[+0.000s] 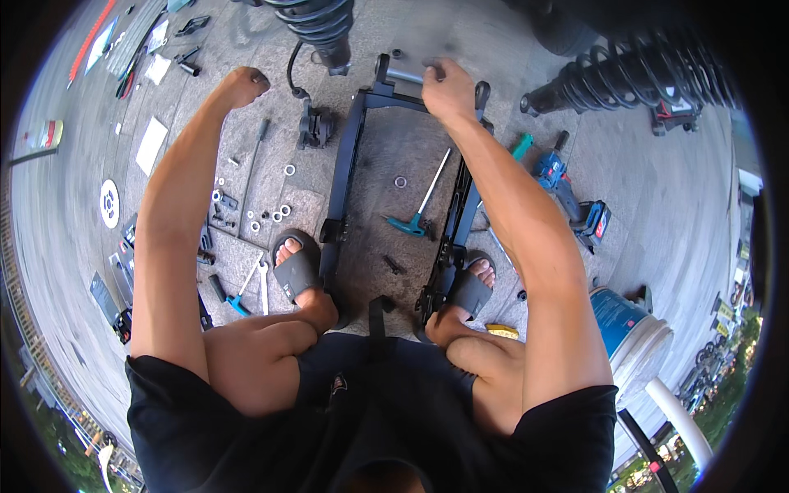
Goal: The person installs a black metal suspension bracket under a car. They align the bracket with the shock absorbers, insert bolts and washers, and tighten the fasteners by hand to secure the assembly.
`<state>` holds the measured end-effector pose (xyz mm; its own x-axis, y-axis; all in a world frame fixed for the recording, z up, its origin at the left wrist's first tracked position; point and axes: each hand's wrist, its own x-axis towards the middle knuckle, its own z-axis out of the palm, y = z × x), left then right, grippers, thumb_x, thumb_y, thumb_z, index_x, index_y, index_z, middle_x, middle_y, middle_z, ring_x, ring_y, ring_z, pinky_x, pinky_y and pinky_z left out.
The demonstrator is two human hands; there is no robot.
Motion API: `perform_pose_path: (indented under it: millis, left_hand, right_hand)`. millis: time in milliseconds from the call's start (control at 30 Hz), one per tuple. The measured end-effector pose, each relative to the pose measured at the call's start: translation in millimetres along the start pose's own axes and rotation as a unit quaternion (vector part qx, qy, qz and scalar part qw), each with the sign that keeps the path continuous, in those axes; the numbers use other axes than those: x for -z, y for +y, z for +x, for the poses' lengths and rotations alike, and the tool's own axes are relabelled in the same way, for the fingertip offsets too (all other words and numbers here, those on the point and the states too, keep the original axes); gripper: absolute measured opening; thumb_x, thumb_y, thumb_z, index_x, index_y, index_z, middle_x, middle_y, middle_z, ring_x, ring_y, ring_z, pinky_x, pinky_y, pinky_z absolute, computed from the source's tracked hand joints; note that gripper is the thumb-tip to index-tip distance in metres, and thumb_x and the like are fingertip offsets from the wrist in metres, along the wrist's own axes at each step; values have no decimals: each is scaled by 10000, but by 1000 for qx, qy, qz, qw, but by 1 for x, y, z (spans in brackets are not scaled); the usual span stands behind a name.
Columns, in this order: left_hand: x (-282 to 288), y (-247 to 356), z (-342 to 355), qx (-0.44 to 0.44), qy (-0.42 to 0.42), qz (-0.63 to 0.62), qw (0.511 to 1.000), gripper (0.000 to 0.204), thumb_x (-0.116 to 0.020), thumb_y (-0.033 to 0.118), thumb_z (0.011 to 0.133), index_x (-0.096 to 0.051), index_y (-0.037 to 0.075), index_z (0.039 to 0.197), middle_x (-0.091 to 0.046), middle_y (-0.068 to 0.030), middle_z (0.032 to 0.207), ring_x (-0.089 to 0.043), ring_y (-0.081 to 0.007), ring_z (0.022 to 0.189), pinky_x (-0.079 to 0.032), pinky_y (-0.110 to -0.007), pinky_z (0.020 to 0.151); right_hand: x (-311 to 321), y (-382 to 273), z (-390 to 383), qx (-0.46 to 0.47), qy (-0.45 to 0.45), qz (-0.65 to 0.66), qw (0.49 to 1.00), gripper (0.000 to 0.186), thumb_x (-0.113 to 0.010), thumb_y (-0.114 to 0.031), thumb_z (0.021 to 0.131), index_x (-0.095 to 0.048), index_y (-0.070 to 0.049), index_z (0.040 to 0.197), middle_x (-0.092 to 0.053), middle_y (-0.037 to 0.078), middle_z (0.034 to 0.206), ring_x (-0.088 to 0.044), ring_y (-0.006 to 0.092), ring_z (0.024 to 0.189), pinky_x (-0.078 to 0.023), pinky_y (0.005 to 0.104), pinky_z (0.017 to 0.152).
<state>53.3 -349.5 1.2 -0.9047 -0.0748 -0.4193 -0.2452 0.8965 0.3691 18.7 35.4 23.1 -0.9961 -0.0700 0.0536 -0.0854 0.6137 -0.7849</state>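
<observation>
Between my feet lies a black metal frame [348,160] with two long side arms and upright ears at its far end. A silver rod [404,76] crosses between the ears. My right hand [449,90] is over the rod's right part, fingers curled in; what they hold, if anything, is hidden. Off to the left, my left hand [245,87] hovers with fingers closed and dark fingertips; its contents do not show. A black caliper-like part [315,125] with a hose is nearest to it. Inside the frame lie a teal T-handle wrench [407,225] and a metal ring [400,181].
Coil-spring shock absorbers [316,29] stand at the far side, another [633,74] at right. A blue cordless power tool [567,185] and a bucket [625,324] are on the right. Several washers [282,212], a long bar [256,156] and a spanner [264,287] lie left.
</observation>
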Motion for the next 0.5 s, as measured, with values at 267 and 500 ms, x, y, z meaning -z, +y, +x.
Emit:
perform_pose_path:
  millis: [267,500]
  left_hand:
    - [-11,-33,-1,75,-42,-31,996,266,-627,281,824,-724,90,982,-707,-105,868,-670,-241,797,-528,-364,714]
    - [-53,-94,-8,-285,-136,302,900,158,-633,130,790,-704,145,930,-675,-89,970,-648,-291,943,-544,-390,753]
  right_hand:
    - [3,5,6,4,-2,-15,1000,250,-536,-199,879,-660,-43,1030,-680,201,999,-641,379,962,-505,426,849]
    - [14,18,10,49,-22,-86,995,285,-525,-256,888,-653,-79,1072,-687,151,1010,-643,340,984,-496,413,871]
